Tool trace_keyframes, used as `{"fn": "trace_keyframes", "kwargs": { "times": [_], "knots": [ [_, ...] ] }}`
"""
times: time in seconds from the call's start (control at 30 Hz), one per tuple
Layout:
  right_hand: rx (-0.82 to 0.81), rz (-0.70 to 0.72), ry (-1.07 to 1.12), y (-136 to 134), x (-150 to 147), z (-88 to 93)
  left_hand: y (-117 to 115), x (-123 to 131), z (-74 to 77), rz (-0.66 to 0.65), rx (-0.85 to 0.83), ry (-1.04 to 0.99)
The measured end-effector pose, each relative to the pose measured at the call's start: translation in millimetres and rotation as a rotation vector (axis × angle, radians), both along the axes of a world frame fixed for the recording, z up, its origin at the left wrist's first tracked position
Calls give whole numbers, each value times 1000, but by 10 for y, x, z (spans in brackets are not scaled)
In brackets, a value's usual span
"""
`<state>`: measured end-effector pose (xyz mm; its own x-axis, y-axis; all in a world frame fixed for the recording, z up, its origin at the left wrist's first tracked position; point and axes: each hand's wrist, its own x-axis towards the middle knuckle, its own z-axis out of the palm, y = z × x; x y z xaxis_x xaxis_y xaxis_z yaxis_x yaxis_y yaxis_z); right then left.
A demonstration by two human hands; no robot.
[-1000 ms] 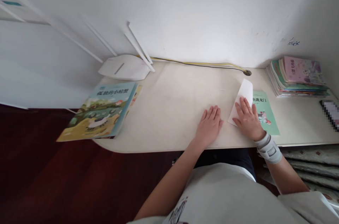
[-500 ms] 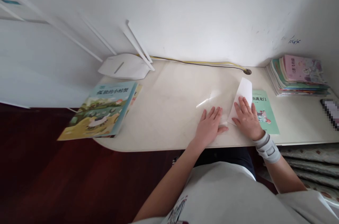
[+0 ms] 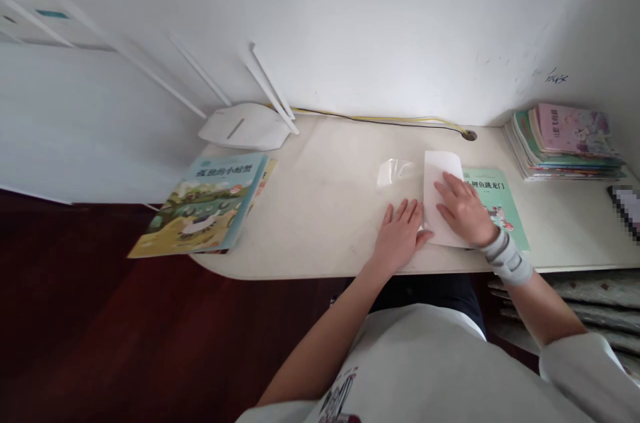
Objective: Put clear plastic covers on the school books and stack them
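My left hand [image 3: 400, 236] lies flat with fingers spread on a sheet of clear plastic film [image 3: 395, 174], which shows mostly by its glare on the desk. To its right is a white paper flap [image 3: 440, 170], upright along its left edge. My right hand [image 3: 465, 210] rests over this flap, fingers apart and slightly bent, with a grey brace on the wrist. Partly under that hand and the flap is a green picture book [image 3: 505, 200]. Whether the flap belongs to the book or is a loose sheet, I cannot tell.
At the left desk edge, picture books [image 3: 205, 203] overhang the corner, in front of a white router [image 3: 245, 126] with long antennas. A book stack [image 3: 565, 143] stands at the back right, near a phone-like object [image 3: 625, 210]. Cables [image 3: 370, 119] run along the wall into a hole [image 3: 469, 135].
The white flap has spread wider and squarer under my right hand, and more of the green cover shows. My left hand stays flat on the film. The view has shifted slightly.
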<state>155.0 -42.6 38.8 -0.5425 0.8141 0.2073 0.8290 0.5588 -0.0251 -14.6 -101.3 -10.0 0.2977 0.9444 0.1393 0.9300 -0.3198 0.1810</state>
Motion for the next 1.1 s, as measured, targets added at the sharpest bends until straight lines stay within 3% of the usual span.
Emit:
{"fn": "trace_keyframes", "kwargs": {
  "times": [0.1,0.23,0.43,1.1],
  "knots": [
    [-57,-142,-13,409,-40,97,-5,-3,-16,10,4,13],
    [-113,-145,-41,719,-44,26,-1,2,-36,19,-11,22],
    [-62,-164,-54,678,20,-127,11,32,-18,42,-56,28],
    [-121,-106,-153,604,82,-131,31,65,-10,95,-66,45]
  ]
}}
